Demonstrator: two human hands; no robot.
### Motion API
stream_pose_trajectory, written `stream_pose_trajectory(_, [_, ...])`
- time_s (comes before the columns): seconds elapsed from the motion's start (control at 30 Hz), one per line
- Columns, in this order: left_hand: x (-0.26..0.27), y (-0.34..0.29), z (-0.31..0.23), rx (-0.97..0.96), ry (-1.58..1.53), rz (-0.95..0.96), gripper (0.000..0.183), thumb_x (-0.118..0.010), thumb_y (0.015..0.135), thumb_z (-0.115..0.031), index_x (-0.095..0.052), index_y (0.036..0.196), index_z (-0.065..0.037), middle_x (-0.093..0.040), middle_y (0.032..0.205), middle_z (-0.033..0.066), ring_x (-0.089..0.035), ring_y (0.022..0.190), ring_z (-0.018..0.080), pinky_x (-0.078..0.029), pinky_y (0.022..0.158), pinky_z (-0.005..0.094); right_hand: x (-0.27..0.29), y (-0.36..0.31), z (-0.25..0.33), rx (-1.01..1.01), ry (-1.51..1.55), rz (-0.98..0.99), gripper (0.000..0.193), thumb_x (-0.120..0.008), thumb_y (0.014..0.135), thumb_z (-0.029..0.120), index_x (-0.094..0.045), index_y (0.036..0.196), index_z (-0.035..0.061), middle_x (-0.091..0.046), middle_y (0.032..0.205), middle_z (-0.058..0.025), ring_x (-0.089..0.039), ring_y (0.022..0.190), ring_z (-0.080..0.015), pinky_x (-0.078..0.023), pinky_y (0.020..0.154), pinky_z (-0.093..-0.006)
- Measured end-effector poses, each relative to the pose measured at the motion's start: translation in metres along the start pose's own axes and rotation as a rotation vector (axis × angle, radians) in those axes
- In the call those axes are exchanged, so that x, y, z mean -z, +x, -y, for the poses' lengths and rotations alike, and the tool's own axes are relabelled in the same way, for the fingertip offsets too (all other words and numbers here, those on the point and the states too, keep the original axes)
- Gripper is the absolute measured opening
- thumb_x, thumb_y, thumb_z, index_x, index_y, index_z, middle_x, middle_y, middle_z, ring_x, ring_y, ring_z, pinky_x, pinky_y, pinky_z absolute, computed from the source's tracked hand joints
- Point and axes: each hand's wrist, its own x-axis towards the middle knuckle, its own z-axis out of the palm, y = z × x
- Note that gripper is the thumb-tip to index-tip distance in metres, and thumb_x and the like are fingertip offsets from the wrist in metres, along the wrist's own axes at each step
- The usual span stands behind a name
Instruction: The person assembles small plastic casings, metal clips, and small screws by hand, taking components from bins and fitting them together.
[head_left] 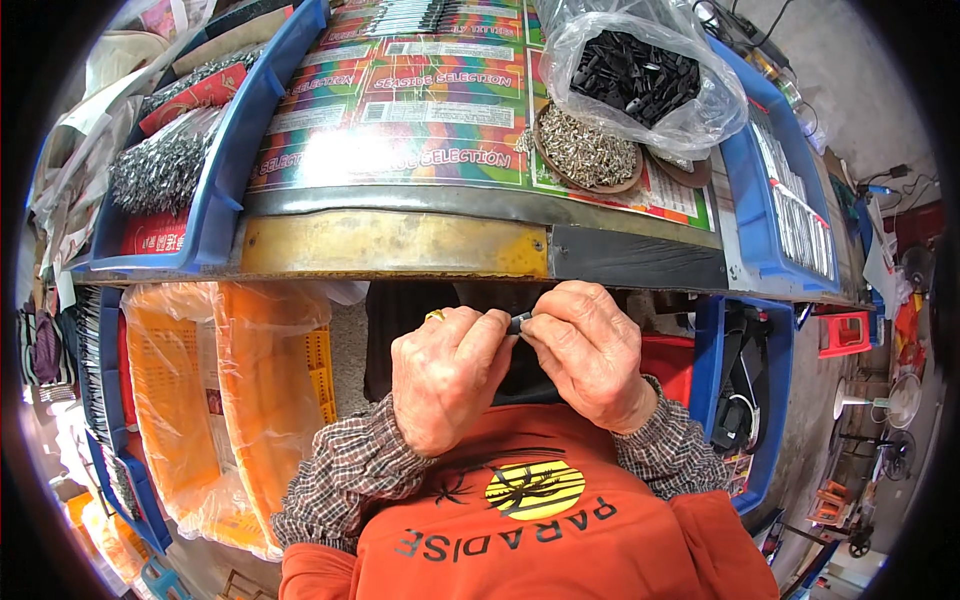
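My left hand (448, 378) and my right hand (592, 352) meet in front of the table's edge, above my lap. The fingertips of both are closed on a small black piece (517, 323) with a pale end. Most of it is hidden by the fingers, so its exact kind does not show. Beyond the hands, on the tabletop, small black plastic parts (640, 78) fill a clear plastic bag (722, 98). Small silvery metal pieces (592, 158) are heaped in a round brown dish beside that bag.
A blue bin (222, 190) of thin metal pieces stands left on the table (400, 243), another blue bin (765, 230) right. Below left is an orange crate (325, 375) lined with clear plastic. A blue tray (778, 400) with black items sits below right, near a red stool (843, 335).
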Motion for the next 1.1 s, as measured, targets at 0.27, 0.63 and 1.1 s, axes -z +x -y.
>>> stream_pose_trajectory(0.27, [-0.007,-0.002,0.004,-0.073,0.055,-0.074,0.023,-0.072,0.068,-0.005,-0.061,0.089,-0.004,-0.055,0.07,0.0067,-0.057,0.059,0.0238,-0.048,0.05,0.0339,-0.002,-0.001,0.0,-0.156,0.184,-0.029,0.022,-0.072,0.066,-0.004,-0.06,0.084,0.0011,-0.06,0.09,-0.0095,-0.06,0.084,-0.027,-0.051,0.064,-0.0334])
stream_pose_trajectory(0.63, [-0.003,0.0,-0.002,-0.087,0.087,-0.083,0.027,-0.073,0.068,0.0,-0.064,0.093,-0.002,-0.064,0.079,0.0093,-0.063,0.066,0.0243,-0.05,0.056,0.0332,0.006,0.003,0.004,-1.113,1.166,0.102,0.012,-0.065,0.086,-0.001,-0.059,0.097,-0.0031,-0.058,0.082,-0.0032,-0.053,0.055,-0.0038,-0.042,0.046,-0.017])
stream_pose_trajectory(1.1, [-0.01,-0.001,0.003,-0.142,0.069,-0.12,0.027,-0.071,0.068,-0.004,-0.062,0.093,-0.002,-0.057,0.071,0.0069,-0.057,0.057,0.0224,-0.047,0.048,0.0327,-0.002,-0.001,0.003,-1.07,1.13,0.153,0.011,-0.063,0.092,0.009,-0.061,0.094,-0.0015,-0.058,0.068,-0.0013,-0.051,0.05,-0.0036,-0.039,0.043,-0.0171])
